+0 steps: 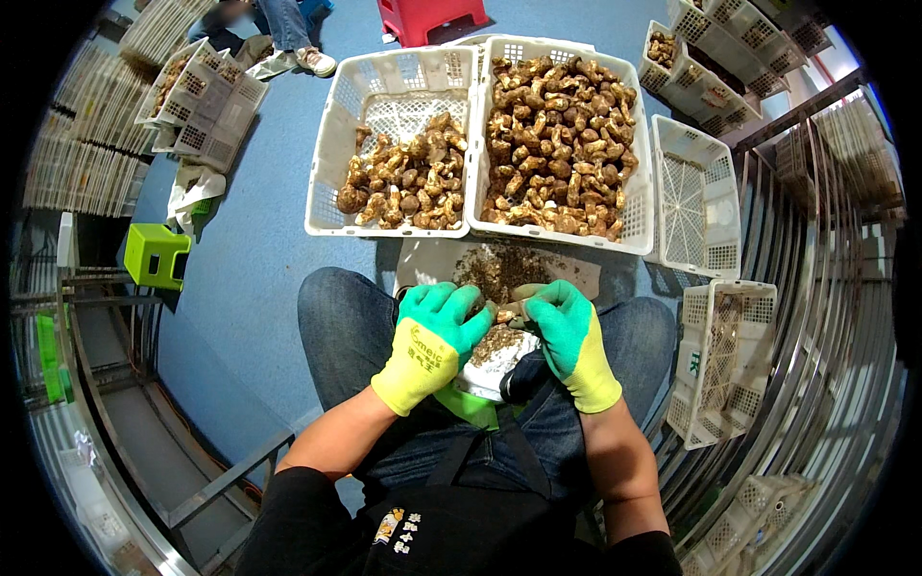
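Fingers of our left hand were bent together and closed on a small brown mushroom near the centre of the frame, which lay at their tips, in the narrow gap between the two hands. Our right hand faced it from the other side, its fingers curled inward and close to the mushroom; we could not tell whether they were clamped on it or on something else, since their inner sides were hidden. Both gloves were green over the fingers and yellow toward the wrists. Just below the mushroom lay a white surface, strewn with dark crumbs; above the hands, we saw dark debris scattered over a pale board. At upper centre, two white crates stood side by side before us: the left crate held mushrooms gathered toward its lower part, whereas the right crate was filled nearly throughout. Further crates stood at the right of the frame. We noted also a red stool at the top edge, a green stool at left, and the shoes of another person at upper left.
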`<state>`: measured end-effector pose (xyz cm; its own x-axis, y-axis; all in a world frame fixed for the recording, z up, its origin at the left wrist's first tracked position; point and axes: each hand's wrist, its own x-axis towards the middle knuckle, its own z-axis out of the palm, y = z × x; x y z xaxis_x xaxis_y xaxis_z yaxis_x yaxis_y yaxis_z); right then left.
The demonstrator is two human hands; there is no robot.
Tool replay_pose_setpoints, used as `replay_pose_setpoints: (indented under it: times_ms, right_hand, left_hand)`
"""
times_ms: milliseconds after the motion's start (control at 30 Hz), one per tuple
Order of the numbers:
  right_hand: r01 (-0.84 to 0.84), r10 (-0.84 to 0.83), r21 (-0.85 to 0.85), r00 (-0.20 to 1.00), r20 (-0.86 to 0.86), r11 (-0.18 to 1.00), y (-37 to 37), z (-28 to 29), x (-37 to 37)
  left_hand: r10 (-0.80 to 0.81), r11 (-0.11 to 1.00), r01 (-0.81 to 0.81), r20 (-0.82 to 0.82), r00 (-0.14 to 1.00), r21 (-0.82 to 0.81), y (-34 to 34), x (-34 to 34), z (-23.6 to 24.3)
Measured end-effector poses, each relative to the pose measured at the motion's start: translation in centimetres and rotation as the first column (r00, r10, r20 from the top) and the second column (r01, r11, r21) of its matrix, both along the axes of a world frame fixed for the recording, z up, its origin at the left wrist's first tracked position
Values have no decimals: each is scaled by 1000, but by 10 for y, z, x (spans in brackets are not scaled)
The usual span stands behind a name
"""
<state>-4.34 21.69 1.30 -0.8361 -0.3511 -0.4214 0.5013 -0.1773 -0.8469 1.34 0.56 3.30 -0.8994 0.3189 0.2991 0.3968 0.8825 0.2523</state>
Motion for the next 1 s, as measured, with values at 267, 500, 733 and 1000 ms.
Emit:
replay_pose_setpoints:
  times_ms: [267, 500, 733, 1000]
  right_hand:
    - [14, -10, 95, 999, -35, 995, 0, 6, -1]
    - [-78, 87, 211, 996, -32, 974, 0, 4, 1]
    - [-125, 126, 134, 992, 7, 983, -1, 1, -2]
    - [-99, 93, 78, 993, 69, 992, 4, -5, -6]
  left_hand:
    - [-25, 998, 25, -3, 1000, -53, 2, 2, -5]
    - [-23, 997, 23, -6, 1000, -73, 4, 2, -4]
    - [-49, 994, 47, -21, 999, -95, 4, 2, -5]
    - [-63, 992, 56, -59, 996, -114, 4, 2, -5]
